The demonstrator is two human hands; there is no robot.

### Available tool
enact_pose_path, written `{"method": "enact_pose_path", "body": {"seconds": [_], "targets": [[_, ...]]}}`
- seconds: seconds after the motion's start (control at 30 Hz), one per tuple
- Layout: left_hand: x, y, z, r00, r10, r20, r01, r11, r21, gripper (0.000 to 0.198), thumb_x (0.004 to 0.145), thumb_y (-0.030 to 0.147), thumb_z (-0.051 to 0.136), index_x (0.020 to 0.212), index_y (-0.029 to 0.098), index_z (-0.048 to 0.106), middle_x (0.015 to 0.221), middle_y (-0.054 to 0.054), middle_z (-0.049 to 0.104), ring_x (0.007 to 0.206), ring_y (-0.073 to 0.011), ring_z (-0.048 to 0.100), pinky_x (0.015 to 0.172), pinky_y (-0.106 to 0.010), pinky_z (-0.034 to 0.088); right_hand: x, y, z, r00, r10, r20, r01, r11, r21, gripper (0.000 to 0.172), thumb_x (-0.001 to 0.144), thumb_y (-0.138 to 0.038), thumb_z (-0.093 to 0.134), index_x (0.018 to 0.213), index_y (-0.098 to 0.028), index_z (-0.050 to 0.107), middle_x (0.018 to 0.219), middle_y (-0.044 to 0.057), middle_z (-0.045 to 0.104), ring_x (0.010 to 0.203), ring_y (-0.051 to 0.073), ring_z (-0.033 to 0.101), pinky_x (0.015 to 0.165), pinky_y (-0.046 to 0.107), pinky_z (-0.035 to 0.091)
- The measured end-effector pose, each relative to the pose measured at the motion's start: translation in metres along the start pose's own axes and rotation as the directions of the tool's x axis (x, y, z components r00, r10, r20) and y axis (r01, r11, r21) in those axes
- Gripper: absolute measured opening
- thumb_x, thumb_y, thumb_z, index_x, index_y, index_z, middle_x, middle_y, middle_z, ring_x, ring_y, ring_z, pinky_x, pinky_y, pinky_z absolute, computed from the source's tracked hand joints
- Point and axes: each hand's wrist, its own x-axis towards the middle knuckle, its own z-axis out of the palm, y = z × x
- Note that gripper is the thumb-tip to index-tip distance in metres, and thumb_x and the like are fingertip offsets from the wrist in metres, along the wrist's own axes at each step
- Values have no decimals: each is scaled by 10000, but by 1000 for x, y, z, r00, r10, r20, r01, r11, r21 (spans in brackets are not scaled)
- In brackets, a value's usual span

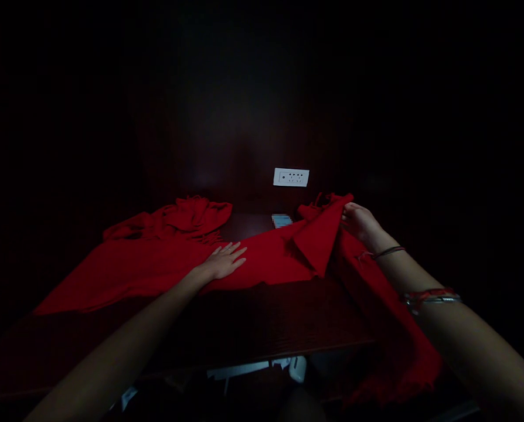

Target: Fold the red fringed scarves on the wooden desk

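Observation:
A long red scarf (275, 258) with fringed ends lies spread across a dark wooden surface. My left hand (225, 261) rests flat on its middle, fingers spread, a ring on one finger. At the right, my right hand (362, 224) pinches a raised edge of the red cloth, and a flap of it hangs down from the fingers. More red cloth (389, 316) runs under my right forearm and drapes over the front edge, ending in fringe. Whether this is the same piece I cannot tell.
A crumpled red fringed cloth (183, 217) lies at the back left. Behind is a dark wall with a white power socket (291, 177). A small pale blue item (282, 220) sits below it. Under the front edge (262, 355) are a white rounded object (298, 369) and pale papers.

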Motion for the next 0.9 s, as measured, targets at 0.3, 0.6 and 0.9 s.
{"method": "enact_pose_path", "body": {"seconds": [0.3, 0.6, 0.9], "targets": [[1, -2, 2, 1000, -17, -14, 17, 1000, -2, 522, 804, 520, 179, 1276, 301, 210, 1358, -32, 150, 1230, -223, 132, 964, -416, 135, -36, 37, 38, 825, -375, 423, 555, 389, -735, 236, 752, -278, 379, 891, -150, 522, 927, 101, 543, 870, 183, 495, 774, 306, 372], [0, -4, 0, 1000, -13, -17, 13, 1000, 4, 522, 807, 503, 176, 1278, 284, 217, 1357, -42, 161, 1228, -224, 141, 963, -412, 145, -35, 61, 43, 912, -130, 388, 406, 180, -896, 256, 781, -215, 356, 993, -153, 484, 851, 122, 581, 769, 207, 554, 636, 282, 392], [0, -4, 1, 999, -37, -30, 37, 999, -1, 523, 807, 493, 190, 1279, 271, 224, 1354, -44, 169, 1227, -229, 146, 966, -410, 137, -31, 26, -22, 856, -423, 297, 335, 16, -942, 423, 735, -157, 383, 1157, -157, 395, 1097, 160, 427, 934, 268, 426, 748, 377, 348]]}}
